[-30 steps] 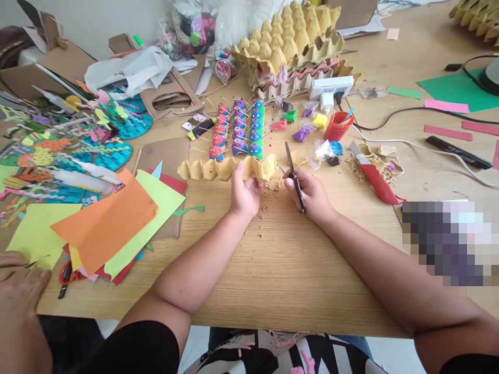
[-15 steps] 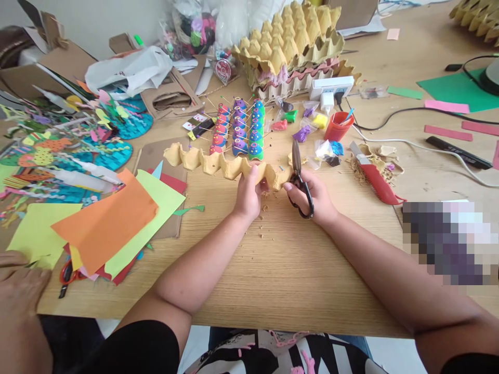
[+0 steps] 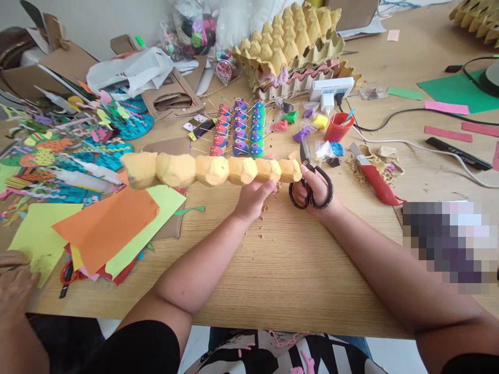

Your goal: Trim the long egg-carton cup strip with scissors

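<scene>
My left hand (image 3: 253,200) is closed on a yellow egg-carton strip (image 3: 212,170), gripping it near its right end. The strip is a single row of rounded cups, held level above the table with the cups' outer sides towards me. In my right hand (image 3: 317,189) is a pair of black-handled scissors (image 3: 311,184), blades pointing up and away, close beside the strip's right end. Beyond the strip stand three painted egg-carton caterpillars, one red and blue (image 3: 220,130), one purple (image 3: 240,127) and one blue and green (image 3: 257,130).
Coloured paper sheets (image 3: 113,223) lie at left, near another person's hand (image 3: 15,285). A red-handled saw knife (image 3: 376,179) and carton scraps (image 3: 388,150) are at right. Egg trays (image 3: 290,39) are stacked behind a power strip (image 3: 331,84) and a red cup (image 3: 338,128).
The egg-carton strip has turned over, from its jagged edge showing to its rounded cups facing me. The scissors have turned in my right hand, which has shifted slightly right.
</scene>
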Demonstrator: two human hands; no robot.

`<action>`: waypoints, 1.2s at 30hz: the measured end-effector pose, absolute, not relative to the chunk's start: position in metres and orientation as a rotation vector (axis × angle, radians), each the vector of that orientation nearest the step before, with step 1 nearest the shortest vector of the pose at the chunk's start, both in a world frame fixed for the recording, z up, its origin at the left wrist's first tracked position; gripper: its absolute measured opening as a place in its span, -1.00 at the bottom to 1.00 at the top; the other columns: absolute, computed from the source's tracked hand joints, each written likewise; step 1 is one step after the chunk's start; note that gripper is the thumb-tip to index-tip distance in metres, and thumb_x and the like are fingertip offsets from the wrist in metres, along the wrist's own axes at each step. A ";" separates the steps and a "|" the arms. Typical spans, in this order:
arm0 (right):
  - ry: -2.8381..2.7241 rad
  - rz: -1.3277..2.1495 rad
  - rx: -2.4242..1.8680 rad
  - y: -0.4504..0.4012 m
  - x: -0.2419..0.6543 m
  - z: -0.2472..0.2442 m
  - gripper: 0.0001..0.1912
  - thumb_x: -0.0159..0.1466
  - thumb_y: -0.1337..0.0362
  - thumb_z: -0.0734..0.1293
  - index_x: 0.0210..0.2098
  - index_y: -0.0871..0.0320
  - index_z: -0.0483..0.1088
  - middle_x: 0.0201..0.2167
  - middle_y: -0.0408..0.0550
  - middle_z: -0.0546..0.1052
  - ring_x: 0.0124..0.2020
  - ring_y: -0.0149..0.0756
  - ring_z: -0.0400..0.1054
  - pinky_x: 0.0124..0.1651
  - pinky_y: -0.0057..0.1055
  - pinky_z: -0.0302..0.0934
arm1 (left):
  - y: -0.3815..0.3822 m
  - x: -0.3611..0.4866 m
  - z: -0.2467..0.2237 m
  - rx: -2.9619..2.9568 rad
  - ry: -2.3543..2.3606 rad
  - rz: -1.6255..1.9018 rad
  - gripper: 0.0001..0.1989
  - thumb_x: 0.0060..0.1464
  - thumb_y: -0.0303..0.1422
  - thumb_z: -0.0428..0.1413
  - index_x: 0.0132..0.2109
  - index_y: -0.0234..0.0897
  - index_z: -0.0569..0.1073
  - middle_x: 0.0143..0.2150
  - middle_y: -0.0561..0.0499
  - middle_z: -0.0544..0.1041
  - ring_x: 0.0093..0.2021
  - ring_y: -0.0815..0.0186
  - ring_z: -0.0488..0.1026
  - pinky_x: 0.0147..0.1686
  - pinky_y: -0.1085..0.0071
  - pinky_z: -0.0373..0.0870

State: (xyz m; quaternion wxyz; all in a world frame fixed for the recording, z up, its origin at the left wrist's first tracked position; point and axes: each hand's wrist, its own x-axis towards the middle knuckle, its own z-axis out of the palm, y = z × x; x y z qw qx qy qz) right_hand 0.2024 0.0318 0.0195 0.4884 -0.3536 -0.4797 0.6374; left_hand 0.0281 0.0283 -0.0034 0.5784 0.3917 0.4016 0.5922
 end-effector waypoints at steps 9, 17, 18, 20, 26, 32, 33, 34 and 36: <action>-1.147 1.417 -0.899 0.033 0.199 0.011 -0.45 0.34 -0.28 0.34 -0.46 0.03 0.28 -0.75 -0.29 0.22 -0.71 -0.41 0.08 -0.64 -0.38 -0.03 | 0.029 0.033 0.006 0.932 0.794 1.395 -0.38 -0.07 0.13 0.39 0.03 -0.14 0.61 0.00 -0.06 0.66 -0.18 0.28 0.60 -0.31 0.45 0.52; -1.410 1.014 -1.104 0.031 0.203 0.006 -0.58 0.30 -0.16 0.46 -0.15 -0.01 0.35 -0.55 -0.27 0.34 -0.54 -0.36 0.21 -0.47 -0.35 0.09 | 0.037 0.029 0.015 0.584 0.796 1.386 -0.38 0.18 0.25 0.15 0.00 -0.20 0.59 -0.20 -0.03 0.68 -0.26 0.34 0.64 -0.26 0.48 0.61; -1.454 0.978 -1.117 0.031 0.204 0.004 -0.59 0.30 -0.15 0.46 -0.15 -0.01 0.35 -0.53 -0.26 0.35 -0.51 -0.35 0.21 -0.44 -0.35 0.10 | 0.037 0.028 0.016 0.567 0.808 1.379 -0.38 0.20 0.26 0.12 -0.01 -0.20 0.59 -0.22 -0.04 0.69 -0.26 0.33 0.65 -0.27 0.48 0.61; -1.538 0.902 -1.158 0.033 0.206 -0.002 -0.59 0.30 -0.14 0.46 -0.13 0.00 0.35 -0.47 -0.23 0.38 -0.46 -0.34 0.22 -0.39 -0.35 0.11 | 0.038 0.028 0.018 0.535 0.819 1.369 -0.37 0.22 0.27 0.08 -0.04 -0.21 0.59 -0.24 -0.04 0.69 -0.27 0.33 0.66 -0.30 0.49 0.62; -1.717 0.767 -1.196 0.033 0.209 -0.004 -0.53 0.32 -0.16 0.42 -0.02 0.01 0.34 -0.31 -0.11 0.47 -0.30 -0.20 0.34 -0.22 -0.23 0.25 | 0.038 0.027 0.021 0.450 0.799 1.362 -0.34 0.27 0.28 0.01 -0.11 -0.24 0.60 -0.32 -0.02 0.69 -0.36 0.38 0.64 -0.38 0.56 0.59; -1.879 0.466 -1.173 0.034 0.207 0.001 -0.48 0.31 -0.12 0.41 0.06 0.08 0.34 -0.08 0.16 0.51 -0.02 0.07 0.37 0.05 0.06 0.30 | 0.039 0.026 0.022 0.420 0.835 1.360 -0.34 0.27 0.29 -0.02 -0.15 -0.20 0.61 -0.35 -0.01 0.68 -0.42 0.37 0.61 -0.46 0.54 0.55; -1.881 0.440 -1.167 0.034 0.207 0.001 -0.50 0.32 -0.10 0.41 0.07 0.09 0.34 -0.08 0.16 0.51 -0.02 0.07 0.37 0.05 0.05 0.30 | 0.039 0.026 0.022 0.424 0.826 1.354 -0.35 0.26 0.29 -0.01 -0.15 -0.20 0.61 -0.34 -0.01 0.68 -0.43 0.38 0.61 -0.46 0.55 0.55; -1.881 0.412 -1.156 0.034 0.207 0.002 -0.51 0.32 -0.07 0.42 0.08 0.09 0.34 -0.07 0.16 0.52 -0.02 0.06 0.38 0.04 0.03 0.31 | 0.038 0.026 0.021 0.425 0.815 1.351 -0.35 0.26 0.29 -0.01 -0.15 -0.20 0.62 -0.34 -0.01 0.68 -0.43 0.38 0.61 -0.47 0.55 0.55; -1.885 0.364 -1.136 0.034 0.207 0.002 -0.53 0.32 -0.02 0.43 0.09 0.09 0.34 -0.06 0.15 0.52 -0.01 0.05 0.39 0.04 0.01 0.32 | 0.038 0.026 0.021 0.422 0.795 1.349 -0.33 0.27 0.29 -0.02 -0.15 -0.22 0.62 -0.35 -0.02 0.68 -0.43 0.38 0.61 -0.48 0.54 0.55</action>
